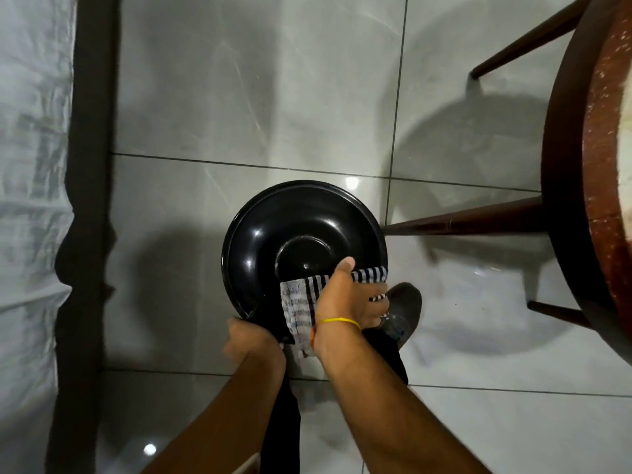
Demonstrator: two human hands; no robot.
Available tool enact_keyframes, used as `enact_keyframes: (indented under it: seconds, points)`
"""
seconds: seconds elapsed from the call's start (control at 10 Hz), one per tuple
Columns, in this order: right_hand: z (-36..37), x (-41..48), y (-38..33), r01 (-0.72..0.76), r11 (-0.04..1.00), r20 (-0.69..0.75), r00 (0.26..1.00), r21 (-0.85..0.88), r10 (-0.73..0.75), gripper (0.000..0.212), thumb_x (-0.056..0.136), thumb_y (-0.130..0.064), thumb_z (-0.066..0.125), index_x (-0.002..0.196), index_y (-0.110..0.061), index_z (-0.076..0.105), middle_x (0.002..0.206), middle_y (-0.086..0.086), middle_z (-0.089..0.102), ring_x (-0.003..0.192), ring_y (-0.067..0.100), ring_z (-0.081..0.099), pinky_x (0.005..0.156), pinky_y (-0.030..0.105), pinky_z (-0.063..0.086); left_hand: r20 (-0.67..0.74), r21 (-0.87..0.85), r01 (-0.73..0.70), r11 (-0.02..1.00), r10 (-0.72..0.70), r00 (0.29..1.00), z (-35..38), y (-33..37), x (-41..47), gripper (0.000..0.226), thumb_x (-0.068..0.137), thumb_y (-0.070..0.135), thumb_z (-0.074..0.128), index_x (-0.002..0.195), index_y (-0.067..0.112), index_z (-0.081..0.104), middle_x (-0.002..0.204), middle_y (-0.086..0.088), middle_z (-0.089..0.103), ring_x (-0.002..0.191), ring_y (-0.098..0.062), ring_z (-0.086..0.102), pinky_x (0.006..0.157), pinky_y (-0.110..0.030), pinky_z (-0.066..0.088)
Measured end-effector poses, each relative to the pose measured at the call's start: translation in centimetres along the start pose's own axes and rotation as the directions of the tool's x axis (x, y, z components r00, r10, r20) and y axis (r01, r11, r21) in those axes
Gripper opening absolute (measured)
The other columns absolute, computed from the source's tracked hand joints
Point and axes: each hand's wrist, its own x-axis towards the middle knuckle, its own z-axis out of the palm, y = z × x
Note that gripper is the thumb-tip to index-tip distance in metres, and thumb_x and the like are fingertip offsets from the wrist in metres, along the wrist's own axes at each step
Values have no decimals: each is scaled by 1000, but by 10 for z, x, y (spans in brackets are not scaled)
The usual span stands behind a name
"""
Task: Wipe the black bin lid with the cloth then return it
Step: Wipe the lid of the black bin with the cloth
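A round, glossy black bin lid (290,230) is held above the tiled floor, its domed face toward me. My left hand (248,338) grips the lid's near edge from below. My right hand (349,297), with a yellow band at the wrist, presses a white cloth with dark stripes (297,304) against the lid's lower right part. The cloth drapes over the rim and hangs down past my wrist. The bin itself is not in view.
A dark wooden stool or table with slanted legs (478,218) stands at the right, one leg reaching close to the lid. A dark vertical strip (89,165) and pale sheeting run down the left. My shoe (405,302) rests on the grey tiles below the lid.
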Motion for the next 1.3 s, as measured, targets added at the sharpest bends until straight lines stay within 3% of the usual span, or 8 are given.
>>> enact_keyframes:
  seconds: [0.1, 0.2, 0.3, 0.5, 0.7, 0.9, 1.0, 1.3]
  points:
    - [-26, 0, 18, 316, 920, 88, 949, -233, -304, 107, 97, -56, 68, 173, -16, 4, 181, 6, 3, 165, 41, 18, 125, 67, 27, 305, 843, -517, 146, 662, 684, 14, 79, 21, 55, 104, 43, 39, 143, 10, 57, 144, -19, 59, 132, -39, 60, 110, -53, 52]
    - [-35, 2, 48, 594, 668, 141, 785, -448, -603, 115, 96, -61, 65, 173, -13, -4, 182, 4, -10, 170, 34, 1, 125, 71, 28, 425, 743, -669, 18, 760, 492, 24, 106, 16, 55, 92, 41, 42, 124, 7, 70, 117, -18, 74, 103, -38, 73, 102, -58, 58]
    - [-17, -8, 64, 609, 539, 184, 744, -582, -642, 122, 93, -72, 58, 172, -6, -8, 182, 17, -13, 169, 41, -5, 130, 69, 23, 498, 749, -648, -138, 762, 413, 21, 100, 9, 52, 92, 41, 46, 118, 4, 72, 117, -21, 74, 86, -32, 68, 86, -48, 57]
    - [10, 0, 78, 649, 330, 183, 592, -686, -785, 113, 97, -73, 45, 170, 2, 4, 180, 30, -4, 166, 54, 4, 127, 74, 23, 572, 717, -638, -281, 761, 306, 23, 103, 1, 52, 101, 39, 47, 125, -1, 69, 126, -26, 72, 90, -26, 52, 80, -39, 37]
    - [18, 5, 61, 696, 251, 217, 510, -672, -833, 122, 88, -76, 51, 171, 1, 4, 180, 29, -7, 166, 55, 0, 126, 78, 18, 572, 746, -616, -251, 714, 402, 22, 106, 0, 55, 88, 44, 44, 113, 3, 71, 116, -21, 74, 100, -40, 71, 95, -55, 59]
    - [45, -5, 22, 718, 357, 124, 523, -597, -843, 122, 85, -74, 54, 171, -3, 6, 180, 27, -2, 167, 50, -2, 127, 79, 11, 522, 738, -659, -149, 744, 416, 25, 100, -2, 48, 81, 38, 48, 106, 4, 72, 107, -20, 75, 94, -38, 72, 88, -51, 62]
    - [48, 0, 4, 692, 443, 48, 566, -570, -823, 118, 86, -73, 54, 172, -6, 9, 181, 25, 3, 168, 47, 1, 127, 78, 13, 507, 736, -670, -97, 734, 452, 25, 102, 0, 36, 75, 41, 46, 84, 12, 65, 84, -11, 70, 78, -37, 73, 63, -40, 60]
    - [28, 14, 5, 552, 688, -132, 727, -471, -674, 91, 99, -50, 55, 172, -15, 13, 182, 13, 9, 170, 38, 7, 127, 74, 18, 583, 739, -627, -246, 699, 414, 28, 115, 14, 36, 72, 48, 45, 79, 16, 60, 98, -14, 75, 86, -39, 74, 90, -58, 63]
